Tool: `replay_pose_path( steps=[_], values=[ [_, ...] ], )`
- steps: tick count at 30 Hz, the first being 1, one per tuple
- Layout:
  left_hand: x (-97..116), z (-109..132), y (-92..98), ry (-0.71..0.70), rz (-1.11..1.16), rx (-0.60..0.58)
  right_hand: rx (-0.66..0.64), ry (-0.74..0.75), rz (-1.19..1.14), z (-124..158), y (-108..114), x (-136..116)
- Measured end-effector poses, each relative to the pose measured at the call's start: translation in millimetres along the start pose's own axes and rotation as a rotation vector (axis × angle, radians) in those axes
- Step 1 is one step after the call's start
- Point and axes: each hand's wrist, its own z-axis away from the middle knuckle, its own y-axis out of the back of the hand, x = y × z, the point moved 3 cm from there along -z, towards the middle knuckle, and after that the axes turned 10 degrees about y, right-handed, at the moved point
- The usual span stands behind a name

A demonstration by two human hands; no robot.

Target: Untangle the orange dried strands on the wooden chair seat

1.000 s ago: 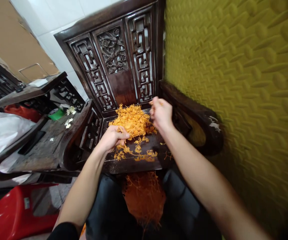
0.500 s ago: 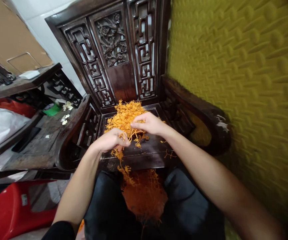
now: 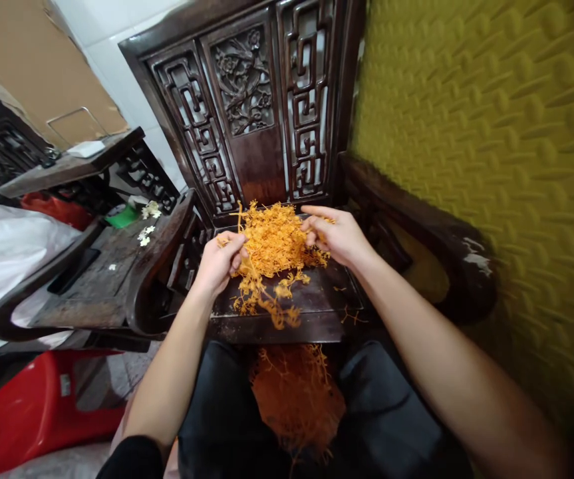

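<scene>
A heap of small orange sprigs (image 3: 274,233), looking like artificial flower pieces, lies on the dark wooden chair seat (image 3: 316,289). At the heap's left side, my left hand (image 3: 220,263) is closed in a pinch on an orange sprig strand (image 3: 251,273). Its branching end trails over the front of the seat, slightly blurred. My right hand (image 3: 339,233) is at the heap's right edge, index finger stretched out and the other fingers loosely bent. Some orange shows by its palm; whether the hand touches it is unclear.
The carved chair back (image 3: 261,159) rises behind the heap. A yellow padded wall (image 3: 466,120) stands close on the right. Between my knees is a reddish-brown container (image 3: 299,392) with orange stems. On the left are another wooden chair (image 3: 87,293), a white bag (image 3: 7,259) and a red stool (image 3: 32,412).
My hands have moved apart, left hand to the heap's left side, right hand rightward. The strand in my left hand now hangs over the seat. The view has shifted slightly.
</scene>
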Motion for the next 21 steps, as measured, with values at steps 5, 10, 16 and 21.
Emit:
replay_pose_path(
  steps=[5,10,16,21],
  values=[
    [6.0,-4.7,5.3,-0.157,0.202,0.128,-0.330,0.097,0.448,17.5,-15.1,-11.6],
    [4.3,-7.4,6.4,-0.162,0.284,0.118,-0.545,0.009,1.035,30.1,-42.3,44.5],
    [0.2,-9.5,10.7,-0.107,0.337,0.036,-0.409,-0.432,0.153,28.0,-69.3,88.0],
    [0.7,-3.7,10.4,-0.082,0.265,-0.032,-0.223,-0.357,-0.267,15.8,-83.5,85.2]
  ],
)
